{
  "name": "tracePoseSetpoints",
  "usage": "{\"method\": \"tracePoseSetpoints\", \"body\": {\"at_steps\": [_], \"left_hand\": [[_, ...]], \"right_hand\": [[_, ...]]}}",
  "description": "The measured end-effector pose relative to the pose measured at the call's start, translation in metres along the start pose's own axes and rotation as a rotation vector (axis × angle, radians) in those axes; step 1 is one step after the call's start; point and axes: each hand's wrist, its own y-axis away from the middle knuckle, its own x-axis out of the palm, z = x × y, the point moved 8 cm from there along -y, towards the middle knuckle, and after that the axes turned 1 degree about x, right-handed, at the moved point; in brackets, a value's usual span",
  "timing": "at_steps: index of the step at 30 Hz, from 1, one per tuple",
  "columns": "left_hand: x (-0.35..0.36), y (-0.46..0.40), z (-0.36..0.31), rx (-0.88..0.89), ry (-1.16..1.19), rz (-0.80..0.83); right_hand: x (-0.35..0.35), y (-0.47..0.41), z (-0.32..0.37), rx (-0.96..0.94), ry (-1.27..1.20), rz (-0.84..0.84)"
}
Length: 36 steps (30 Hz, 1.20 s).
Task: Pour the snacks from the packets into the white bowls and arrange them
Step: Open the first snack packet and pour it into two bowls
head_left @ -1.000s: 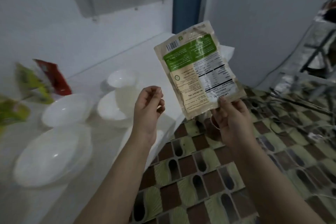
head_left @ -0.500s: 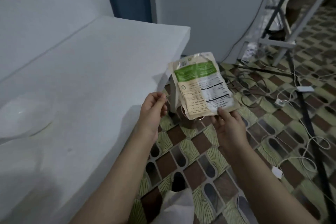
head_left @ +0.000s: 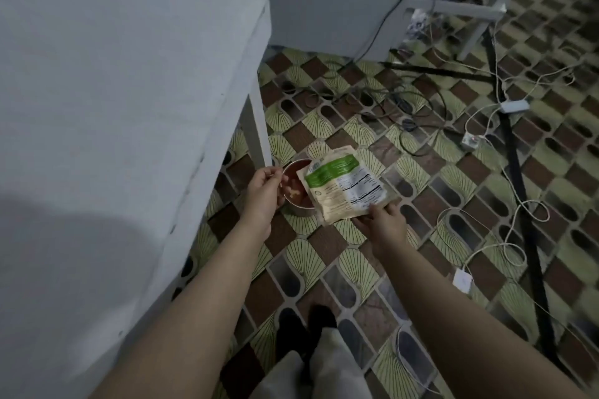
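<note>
While the right hand [head_left: 381, 226] still grips the packet [head_left: 343, 186], both now hang over a red bin [head_left: 296, 191] on the floor. The left hand [head_left: 264, 191] stays pinched shut above it; whether it holds anything is unclear.

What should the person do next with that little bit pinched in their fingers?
Probably let it drop into the red bin on the floor. The left hand hovers at the bin's rim with fingertips pinched, though what they pinch is too small to tell. The right hand holds the green-labelled packet above the bin.

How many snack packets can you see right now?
1. The snack packet is pinched at its lower edge by the right hand, above the floor beside the table. Others may be out of view.
</note>
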Motion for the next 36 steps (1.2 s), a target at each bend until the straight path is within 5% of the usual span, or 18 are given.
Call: {"method": "tracePoseSetpoints", "body": {"at_steps": [14,20,29,36], "left_hand": [[0.044,-0.198,0.244,-0.175,0.041,-0.151],[0.055,-0.236,0.283,-0.155,-0.034,-0.079],[0.071,-0.126,0.111,0.035,-0.051,-0.094],[0.051,0.018,-0.101,0.472,-0.064,-0.166]], "right_hand": [[0.053,-0.295,-0.164,0.120,0.105,0.000],[0.081,-0.341,-0.209,0.206,0.012,0.106],[0.098,-0.166,-0.043,-0.179,0.223,0.130],[0.138,0.041,0.122,-0.524,0.277,0.385]]}}
